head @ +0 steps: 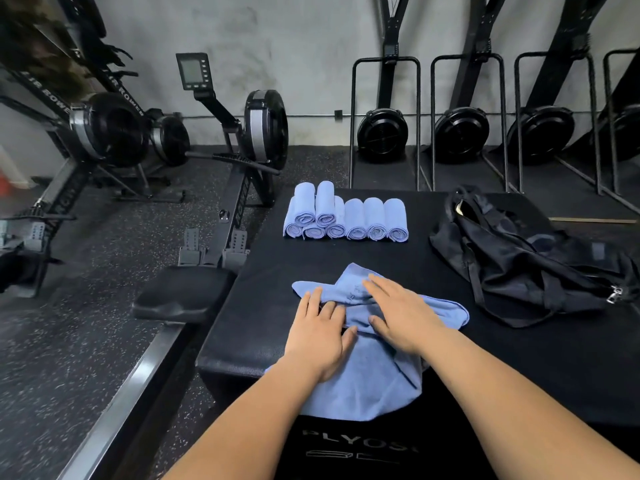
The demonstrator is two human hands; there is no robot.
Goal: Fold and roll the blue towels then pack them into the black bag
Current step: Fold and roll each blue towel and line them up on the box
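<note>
Both hands, left hand and right hand, press flat with fingers spread, gripping nothing, smoothing the rumpled blue towel for folding; 8 rolled towels wait beside the black bag.

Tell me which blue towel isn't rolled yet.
The blue towel under both hands, spread crumpled at the box's near edge. The other eight sit as tight rolls at the far side.

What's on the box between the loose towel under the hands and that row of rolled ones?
Nothing: in the head view, only bare black box top separates the loose towel from the rolled towels.
</note>
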